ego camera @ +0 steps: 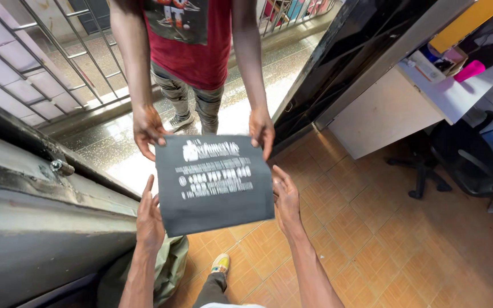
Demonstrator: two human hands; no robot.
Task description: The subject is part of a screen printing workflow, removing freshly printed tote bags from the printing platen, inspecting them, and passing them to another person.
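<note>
Both hands flat and open against the dark printed bag (213,182), left hand (149,219) at its lower left edge, right hand (286,202) at its right edge, neither clearly pinching it; another person's two hands (148,130) grip the top corners, so the bag hangs mid-air over the doorway threshold. Judged best: close fingers on both side edges first. Metal gate leaf (41,228) crowds the left; white desk (389,111) and office chair (475,159) stand well apart on the tiled floor (383,245).

Black bag (215,182) with white print, red shirt (198,43), orange-brown tiled floor (372,239), white desk (383,111)
</note>
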